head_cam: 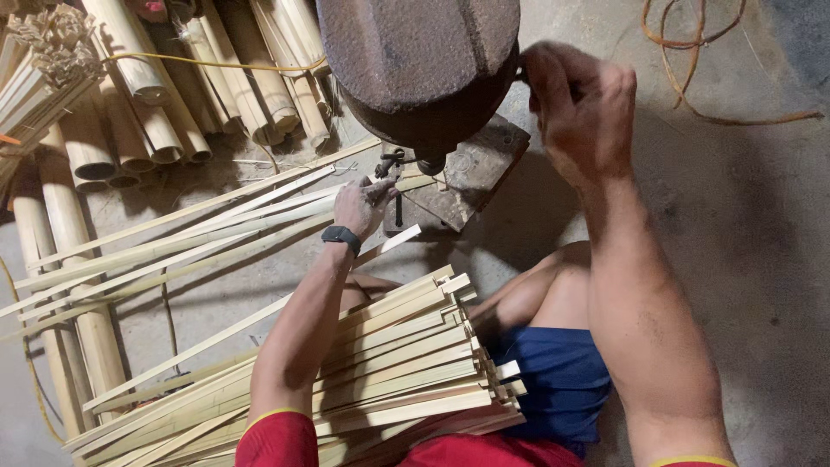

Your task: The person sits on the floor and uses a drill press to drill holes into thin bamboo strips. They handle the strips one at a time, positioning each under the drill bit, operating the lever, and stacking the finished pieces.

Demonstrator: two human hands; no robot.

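The left hand (363, 206), with a dark watch (341, 236) on its wrist, sits just left of the frame's centre, its fingers curled down onto a thin bamboo strip (393, 241) that slants from the hand toward the lower left. The strip's near end sticks out pale just right of the wrist. Whether the fingers pinch the strip or only press on it cannot be told. The right hand (581, 108), upper right of centre, is closed around a handle on the side of a rusty machine (419, 60); the handle itself is mostly hidden by the fist.

The machine's heavy rounded head fills the top centre. Below it a small bit (430, 164) points down over a worn wooden block (471, 169), just beside the left hand's fingertips.

A thick bundle of cut bamboo strips (406, 363) lies across the person's lap in the lower middle, ends squared off toward the right, touching the blue shorts (562, 380). Longer loose strips (173, 242) fan across the left of the frame.

The surface is a bare grey concrete floor (743, 259). Whole bamboo poles (130, 112) crowd the upper left, and a loop of orange cord (692, 60) lies at the upper right. The left half is cluttered right to the edge; the right side, past the forearm, is open floor.
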